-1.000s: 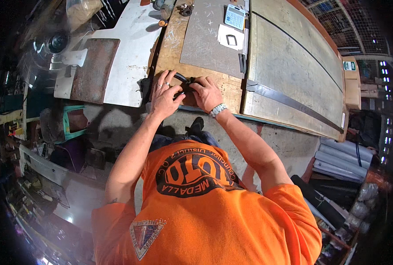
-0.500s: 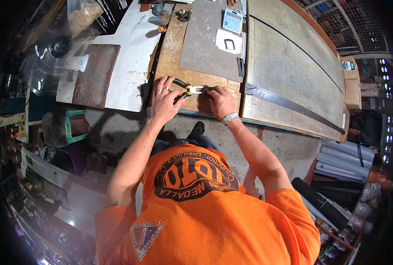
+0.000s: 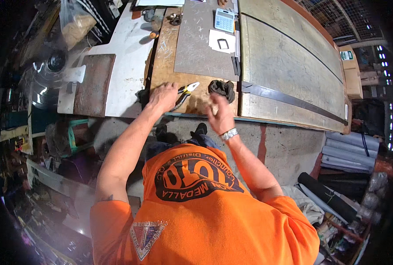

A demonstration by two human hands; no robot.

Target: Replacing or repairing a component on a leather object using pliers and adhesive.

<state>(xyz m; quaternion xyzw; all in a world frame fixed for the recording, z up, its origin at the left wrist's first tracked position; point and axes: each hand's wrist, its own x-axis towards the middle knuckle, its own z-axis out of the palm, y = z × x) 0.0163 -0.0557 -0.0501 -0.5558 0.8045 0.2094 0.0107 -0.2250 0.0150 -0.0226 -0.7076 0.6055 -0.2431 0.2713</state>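
In the view from the head camera, a person in an orange shirt (image 3: 205,221) works with bare hands at a wooden tabletop (image 3: 201,96). The left hand (image 3: 164,97) bends over the handles of a pair of pliers (image 3: 191,87), fingers touching the upper one; whether it grips them firmly or merely rests there, one cannot tell. The pliers lie near the table's front edge, their head pointing away from the person and to the right.

Half a second earlier they lay sideways, handles spread wide, their tip meeting something dark at the right fingers. Now the head is clear, and a crumpled black bundle (image 3: 221,89) shows on the wood just to the right, apart from the pliers.

The right hand (image 3: 220,112), a metal band (image 3: 229,134) at its wrist, has drawn back toward the body. It is blurred just below the bundle, and whether its fingers are closed or loose, or touch the bundle, cannot be told.

Beyond the hands, a blue calculator (image 3: 224,20) and a white paper (image 3: 214,37) bearing a small dark frame (image 3: 219,43) keep their places beside the scribbled grey sheet (image 3: 201,55). A long metal strip (image 3: 293,101) crosses the surface to the right; a rusty plate (image 3: 94,86) lies on the white board (image 3: 132,66) to the left.
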